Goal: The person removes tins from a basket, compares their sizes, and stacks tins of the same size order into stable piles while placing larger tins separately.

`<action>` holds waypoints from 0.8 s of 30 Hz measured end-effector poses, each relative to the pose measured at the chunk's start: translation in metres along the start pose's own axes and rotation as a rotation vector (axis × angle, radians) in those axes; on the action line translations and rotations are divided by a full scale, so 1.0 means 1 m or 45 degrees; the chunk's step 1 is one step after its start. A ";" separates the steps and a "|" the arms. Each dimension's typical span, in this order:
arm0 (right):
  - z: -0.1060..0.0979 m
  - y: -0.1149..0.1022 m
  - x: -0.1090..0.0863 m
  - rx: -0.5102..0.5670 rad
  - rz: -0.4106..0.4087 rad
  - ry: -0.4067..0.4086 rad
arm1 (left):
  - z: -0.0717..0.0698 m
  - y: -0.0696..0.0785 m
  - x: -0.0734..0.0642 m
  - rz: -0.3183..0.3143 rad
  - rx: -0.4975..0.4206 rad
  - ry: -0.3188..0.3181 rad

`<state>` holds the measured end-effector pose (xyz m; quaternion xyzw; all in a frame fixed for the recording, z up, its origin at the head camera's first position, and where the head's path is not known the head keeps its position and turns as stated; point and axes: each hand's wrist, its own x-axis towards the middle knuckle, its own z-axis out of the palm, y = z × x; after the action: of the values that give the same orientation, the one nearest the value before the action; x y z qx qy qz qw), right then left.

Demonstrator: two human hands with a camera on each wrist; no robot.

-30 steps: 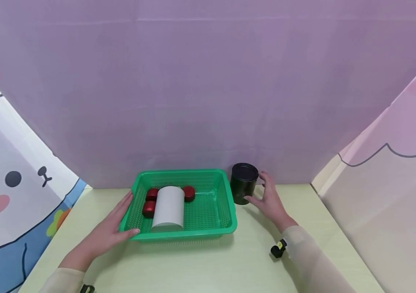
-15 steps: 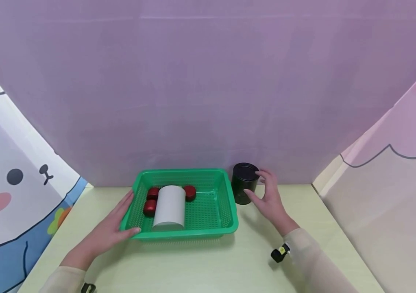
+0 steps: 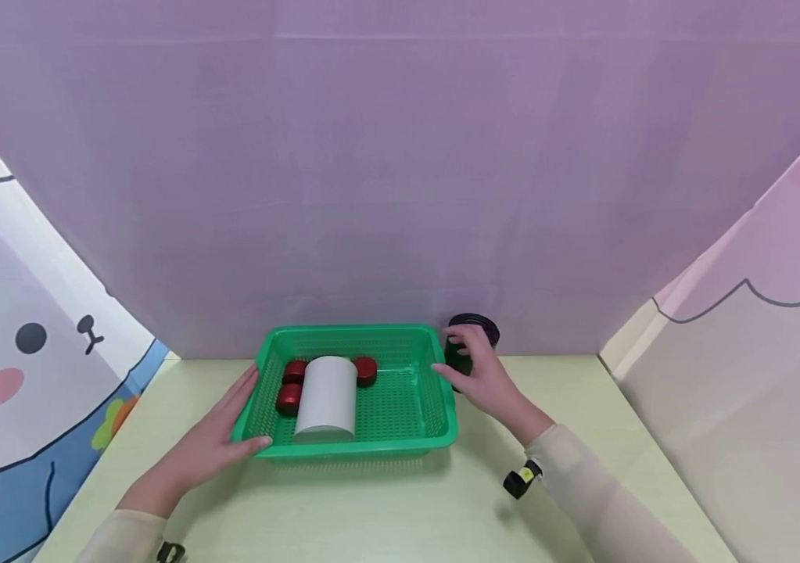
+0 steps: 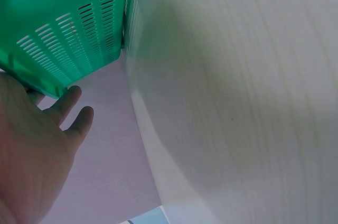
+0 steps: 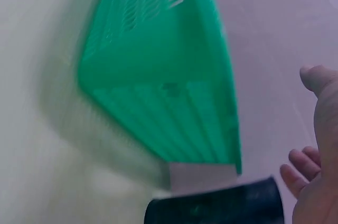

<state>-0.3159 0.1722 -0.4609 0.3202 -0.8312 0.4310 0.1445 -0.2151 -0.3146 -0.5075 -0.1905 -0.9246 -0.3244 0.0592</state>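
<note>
I see L hand (image 3: 211,442) straight-fingered on L side of perforated green plastic basket (image 3: 385,448), nr far edge of table (image 3: 371,516). R hand (image 3: 486,381), thumb & fingers apart, hovers nr basket's R rim & round blk can (image 3: 486,323).

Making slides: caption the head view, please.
Left hand at a green basket of three red pieces and one rounded white piece; right hand partly hiding a black canister.
</note>
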 end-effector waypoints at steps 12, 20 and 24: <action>0.026 -0.031 0.027 0.078 0.215 -0.222 | 0.002 -0.004 0.001 -0.018 -0.007 -0.006; 0.044 -0.045 0.036 0.072 0.272 -0.334 | 0.003 -0.004 0.000 -0.022 -0.019 -0.008; 0.054 -0.048 0.043 0.092 0.296 -0.372 | 0.003 -0.004 0.000 -0.020 -0.022 -0.006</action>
<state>-0.3147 0.0907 -0.4409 0.2863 -0.8586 0.4233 -0.0402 -0.2167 -0.3154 -0.5118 -0.1844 -0.9235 -0.3323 0.0527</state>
